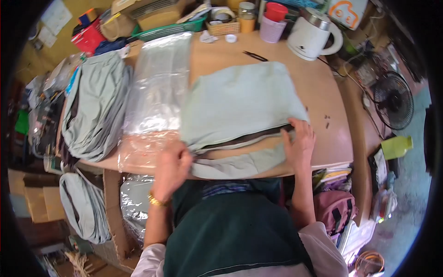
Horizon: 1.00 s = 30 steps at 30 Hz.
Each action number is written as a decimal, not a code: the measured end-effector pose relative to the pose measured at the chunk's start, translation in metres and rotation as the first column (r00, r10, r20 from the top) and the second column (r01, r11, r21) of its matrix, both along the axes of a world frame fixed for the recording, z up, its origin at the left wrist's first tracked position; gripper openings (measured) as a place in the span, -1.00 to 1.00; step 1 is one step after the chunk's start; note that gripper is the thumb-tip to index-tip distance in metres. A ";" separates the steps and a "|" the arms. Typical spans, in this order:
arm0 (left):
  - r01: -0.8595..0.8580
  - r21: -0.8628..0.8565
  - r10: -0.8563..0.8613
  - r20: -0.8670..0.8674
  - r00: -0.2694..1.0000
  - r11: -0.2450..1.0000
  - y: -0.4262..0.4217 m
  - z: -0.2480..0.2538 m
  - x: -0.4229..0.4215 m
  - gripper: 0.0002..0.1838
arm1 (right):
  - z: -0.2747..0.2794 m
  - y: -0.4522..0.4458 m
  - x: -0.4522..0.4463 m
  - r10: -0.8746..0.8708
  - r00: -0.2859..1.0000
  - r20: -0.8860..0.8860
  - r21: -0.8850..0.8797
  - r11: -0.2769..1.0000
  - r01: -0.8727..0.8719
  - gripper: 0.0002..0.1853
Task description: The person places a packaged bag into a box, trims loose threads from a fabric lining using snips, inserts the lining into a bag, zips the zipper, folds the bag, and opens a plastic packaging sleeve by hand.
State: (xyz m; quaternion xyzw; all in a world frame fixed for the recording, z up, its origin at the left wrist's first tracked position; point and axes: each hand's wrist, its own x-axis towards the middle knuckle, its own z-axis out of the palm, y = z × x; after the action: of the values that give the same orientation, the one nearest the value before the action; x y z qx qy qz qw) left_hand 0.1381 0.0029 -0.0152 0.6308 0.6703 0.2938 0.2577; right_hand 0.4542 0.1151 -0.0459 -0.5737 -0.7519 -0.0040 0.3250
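A pale grey-green cloth bag (242, 99) lies flat on the wooden table, its dark zip opening along the edge nearest me and a strap (240, 166) below it. My right hand (301, 141) rests on the bag's near right corner, thumb and fingers apart at the end of the zip. At the near left corner is my left hand (174, 165), fingers curled and blurred; whether it grips the cloth is hidden. Clear plastic sleeves (159, 87) lie left of the bag, beside a stack of similar folded bags (97, 104).
Black snips (255, 56) lie beyond the bag. A white kettle (310, 34), a lilac cup (272, 30), a jar (247, 17) and a green basket (170, 31) line the back. More grey cloth (83, 207) hangs lower left. A fan (393, 100) stands right.
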 end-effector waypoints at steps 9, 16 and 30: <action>-0.022 0.181 0.057 -0.188 0.981 0.983 -0.008 0.008 0.033 -0.77 | 0.004 -0.007 -0.035 0.235 0.934 -0.269 -0.015 0.969 -0.248 -0.84; -0.036 0.151 0.054 -0.116 0.992 0.988 -0.003 -0.013 0.037 -0.79 | -0.016 -0.056 -0.108 0.518 0.766 -0.380 -0.179 0.772 -0.611 -0.60; -0.107 0.158 0.097 0.070 0.993 0.982 -0.010 0.000 0.046 -0.77 | -0.023 -0.075 -0.111 0.372 0.543 -0.753 -0.099 0.752 -0.651 -0.71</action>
State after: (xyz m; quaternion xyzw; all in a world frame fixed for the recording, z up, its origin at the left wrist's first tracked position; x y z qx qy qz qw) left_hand 0.1837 -0.0074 -0.0149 0.6048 0.6676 0.3794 0.2111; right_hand 0.3432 0.0404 -0.0690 -0.3306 -0.6957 0.4483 0.4536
